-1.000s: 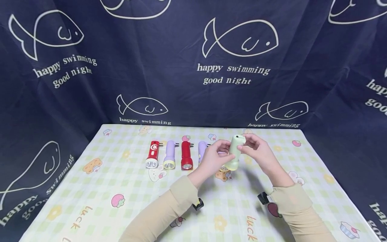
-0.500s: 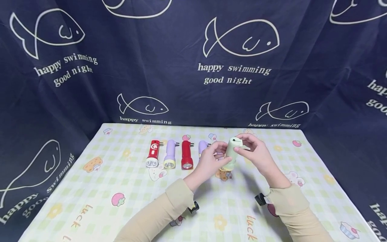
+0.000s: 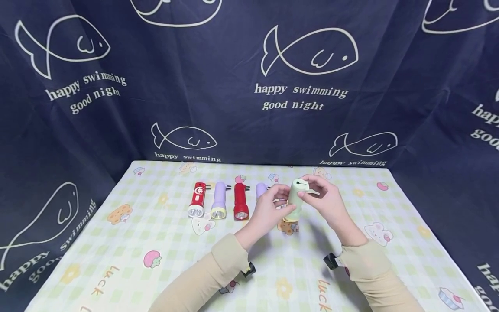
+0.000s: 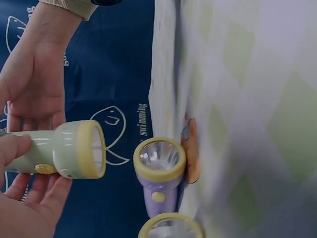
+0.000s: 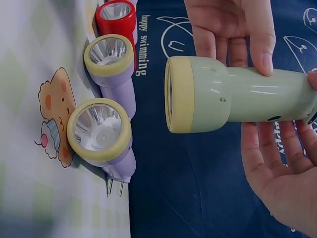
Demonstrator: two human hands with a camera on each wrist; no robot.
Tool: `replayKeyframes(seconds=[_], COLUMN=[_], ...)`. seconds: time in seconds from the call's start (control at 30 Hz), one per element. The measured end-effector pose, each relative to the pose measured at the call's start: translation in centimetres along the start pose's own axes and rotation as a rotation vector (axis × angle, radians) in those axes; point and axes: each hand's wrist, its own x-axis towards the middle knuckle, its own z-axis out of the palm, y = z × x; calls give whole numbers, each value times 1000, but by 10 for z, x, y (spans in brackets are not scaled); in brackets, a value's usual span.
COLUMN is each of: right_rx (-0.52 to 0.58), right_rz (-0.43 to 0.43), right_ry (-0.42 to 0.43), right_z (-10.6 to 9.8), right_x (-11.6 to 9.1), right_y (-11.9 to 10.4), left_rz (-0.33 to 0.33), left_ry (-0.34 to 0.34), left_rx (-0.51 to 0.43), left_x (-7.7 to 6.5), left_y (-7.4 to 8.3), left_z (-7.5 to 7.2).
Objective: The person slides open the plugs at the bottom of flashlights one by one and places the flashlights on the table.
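A pale green flashlight with a yellow rim is held between both hands above the table, its lens end tilted downward in the head view. My left hand grips its body with thumb and fingers. Around the tail end, the thumb and fingers of my right hand hold it. The green body and its side show in the right wrist view, and a yellow button faces the left wrist camera. Close by lies a purple flashlight with two plug prongs, largely hidden by the hands in the head view.
Leftward in the same row lie a purple flashlight, a red one, another purple one and a red one with white print. They rest on a checked tablecloth. A dark blue curtain hangs behind.
Both hands have shifted slightly left with the green flashlight, and its tail end sits a little lower. The row of flashlights has stayed put.
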Motion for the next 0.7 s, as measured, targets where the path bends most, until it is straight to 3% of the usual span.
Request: replayKeyframes(seconds=[0.3,0.47,0.7], right_rx=[-5,12,-2], right_rz=[-5,-22,-36], right_ry=[-6,-16,-25], right_z=[0,1,2], right_x=[-1,-1,-4], right_y=[2,3,4], left_rz=[-106,-157,-245], left_ry=[-118,-143,-133], left_rx=[111,177,108], left_x=[7,10,15], left_y=[21,33,47], left_z=[-12,-20,-26])
